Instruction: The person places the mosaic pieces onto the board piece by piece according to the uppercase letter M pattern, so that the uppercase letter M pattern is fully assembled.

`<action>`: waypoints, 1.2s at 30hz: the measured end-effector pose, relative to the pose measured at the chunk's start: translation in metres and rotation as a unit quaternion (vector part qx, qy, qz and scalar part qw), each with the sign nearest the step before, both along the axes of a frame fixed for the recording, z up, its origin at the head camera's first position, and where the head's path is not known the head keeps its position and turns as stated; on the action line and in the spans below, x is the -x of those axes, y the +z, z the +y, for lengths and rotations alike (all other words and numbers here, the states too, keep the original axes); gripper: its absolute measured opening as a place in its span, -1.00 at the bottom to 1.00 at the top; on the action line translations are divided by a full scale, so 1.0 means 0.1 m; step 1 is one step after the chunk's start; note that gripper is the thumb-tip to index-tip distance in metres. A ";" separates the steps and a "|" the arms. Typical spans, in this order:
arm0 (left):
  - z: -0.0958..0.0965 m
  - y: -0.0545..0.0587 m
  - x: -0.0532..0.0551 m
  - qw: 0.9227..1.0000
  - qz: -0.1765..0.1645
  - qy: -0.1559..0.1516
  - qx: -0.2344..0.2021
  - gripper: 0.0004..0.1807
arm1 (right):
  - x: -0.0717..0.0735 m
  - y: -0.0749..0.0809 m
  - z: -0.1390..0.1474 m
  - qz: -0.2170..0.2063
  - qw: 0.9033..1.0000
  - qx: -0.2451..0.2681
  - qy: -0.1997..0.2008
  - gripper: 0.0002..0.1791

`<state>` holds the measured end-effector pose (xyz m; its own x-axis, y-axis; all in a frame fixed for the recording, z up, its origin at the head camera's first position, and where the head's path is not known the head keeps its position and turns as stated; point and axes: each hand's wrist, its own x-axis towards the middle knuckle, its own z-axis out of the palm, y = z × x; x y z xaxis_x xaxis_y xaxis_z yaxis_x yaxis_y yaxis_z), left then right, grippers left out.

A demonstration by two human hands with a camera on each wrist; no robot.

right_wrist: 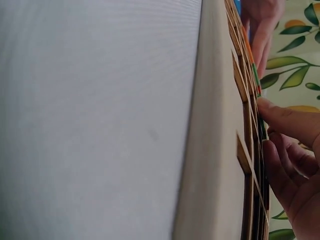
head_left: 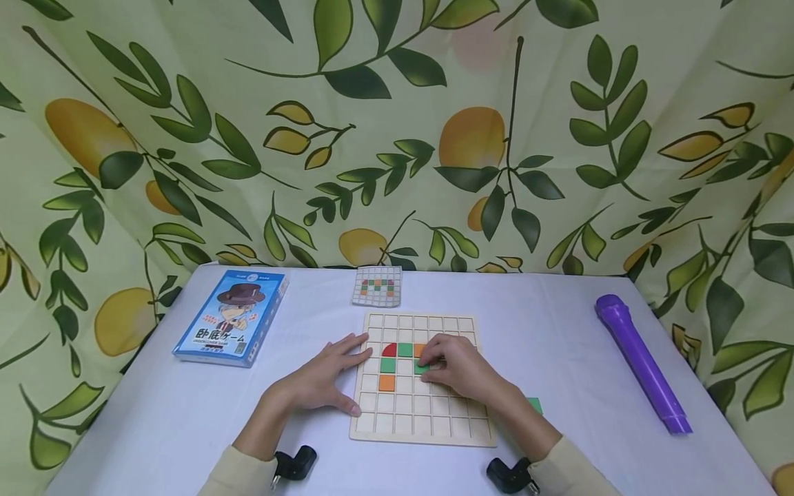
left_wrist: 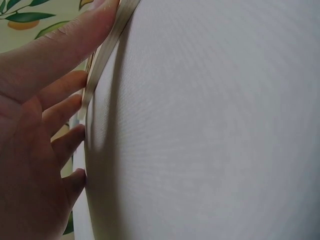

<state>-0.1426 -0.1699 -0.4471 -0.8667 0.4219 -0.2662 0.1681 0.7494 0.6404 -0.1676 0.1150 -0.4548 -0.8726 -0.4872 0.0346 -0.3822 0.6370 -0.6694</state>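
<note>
A square wooden grid board [head_left: 428,420] lies on the table. In it sit a red piece with a rounded corner [head_left: 389,350], a green tile [head_left: 405,350], an orange tile [head_left: 419,350], a second green tile [head_left: 387,365] and an orange tile [head_left: 387,383] below that. My left hand [head_left: 325,374] rests along the board's left edge, fingers spread, thumb by the lower corner. With bent fingers and thumb, my right hand [head_left: 462,367] pinches another green tile [head_left: 420,368] at a cell right of centre, partly covering it. The right wrist view shows the fingertips [right_wrist: 265,106] right at the board's surface.
Behind the board lies a small pattern card [head_left: 377,286] with a coloured grid. A blue game box [head_left: 231,318] stands at left, a purple tube-like object [head_left: 642,364] at right. Another green piece [head_left: 534,405] shows beside the right forearm. A patterned cloth hangs behind the table.
</note>
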 end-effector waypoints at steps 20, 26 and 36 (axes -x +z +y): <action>0.01 0.01 0.00 1.000 -0.004 0.003 0.005 0.14 | -0.14 0.25 0.73 0.004 0.999 0.040 0.020 -0.67; -0.01 0.01 -0.02 1.000 -0.004 0.010 0.007 0.14 | -0.19 0.28 1.03 -0.012 1.000 0.008 -0.012 -0.63; 0.01 0.01 -0.01 1.000 -0.001 0.009 0.000 0.14 | -0.29 0.28 1.48 -0.035 0.997 -0.021 -0.059 -0.56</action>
